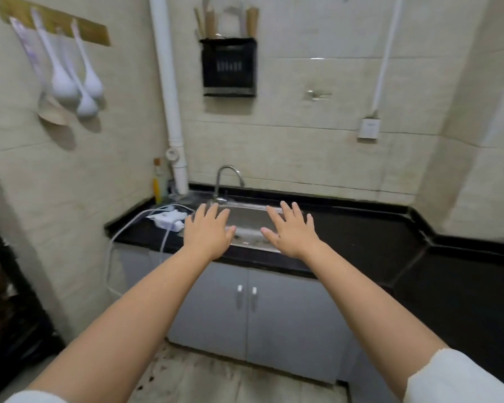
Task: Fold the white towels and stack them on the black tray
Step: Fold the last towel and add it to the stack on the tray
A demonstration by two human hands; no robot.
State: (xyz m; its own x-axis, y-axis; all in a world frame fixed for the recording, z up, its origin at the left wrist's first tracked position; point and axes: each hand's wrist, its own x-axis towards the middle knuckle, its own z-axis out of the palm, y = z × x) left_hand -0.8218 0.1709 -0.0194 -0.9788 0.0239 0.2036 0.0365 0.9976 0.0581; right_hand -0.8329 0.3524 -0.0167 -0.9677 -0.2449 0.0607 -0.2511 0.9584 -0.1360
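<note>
Both my arms are stretched forward at arm's length. My left hand [208, 229] and my right hand [291, 231] are held out flat, palms down, fingers spread, in front of a steel sink [246, 218]. Neither hand holds anything. No white towel and no black tray shows in this view.
A black countertop [361, 237] runs from the left wall and turns along the right side. A faucet [226, 181] stands behind the sink. A white power strip [169, 219] with cables lies left of the sink. Grey cabinet doors [245, 309] are below. White ladles [70, 74] and a black rack [229, 66] hang on the wall.
</note>
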